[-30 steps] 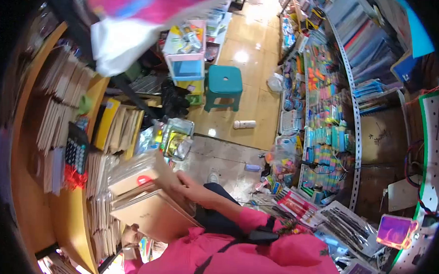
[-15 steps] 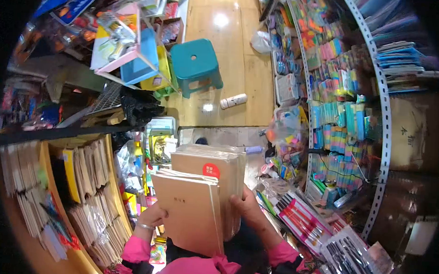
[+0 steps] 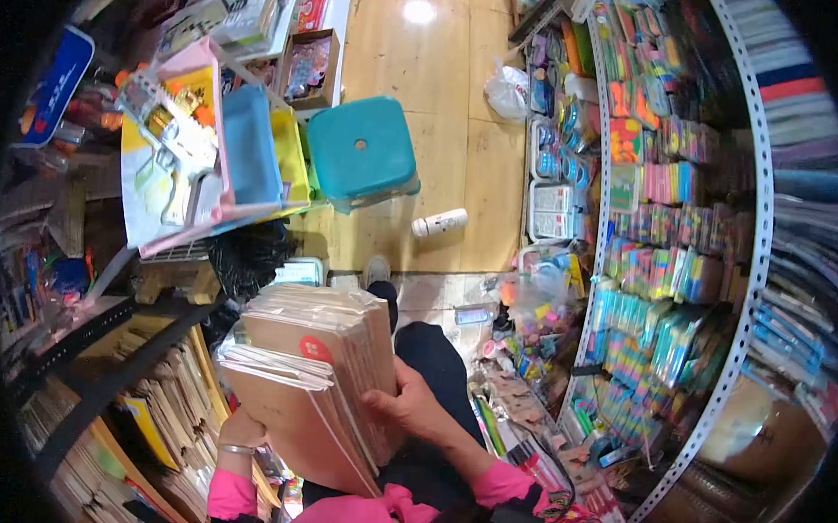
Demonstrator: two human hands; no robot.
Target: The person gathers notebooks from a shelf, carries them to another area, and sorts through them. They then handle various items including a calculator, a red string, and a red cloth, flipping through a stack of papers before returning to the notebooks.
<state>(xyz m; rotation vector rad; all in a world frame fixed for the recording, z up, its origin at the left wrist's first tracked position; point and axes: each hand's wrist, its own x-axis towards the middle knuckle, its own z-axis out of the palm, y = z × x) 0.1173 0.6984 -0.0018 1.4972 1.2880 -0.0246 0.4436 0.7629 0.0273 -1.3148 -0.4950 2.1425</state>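
A thick stack of brown-covered notebooks (image 3: pixel 291 415) in clear wrap, with a round red sticker on a rear one, is held upright in front of my body. My left hand (image 3: pixel 241 431), with a bracelet at the wrist, grips the stack at its left side, fingers partly hidden behind it. Against the right side presses my right hand (image 3: pixel 413 406), its thumb lying on the notebooks. More brown notebooks (image 3: pixel 184 401) stand in the wooden shelf at the lower left.
A teal stool (image 3: pixel 363 152) and a white bottle (image 3: pixel 439 222) are on the floor ahead. Left of the stool stands a rack of coloured trays (image 3: pixel 251 147). Shelves of colourful packets (image 3: pixel 659 230) line the right, behind a perforated metal post (image 3: pixel 764 183).
The view has swung away from the left shelf towards the floor and right shelves. Both hands now hold the notebook stack, which has shifted left and tilted slightly since the last frame.
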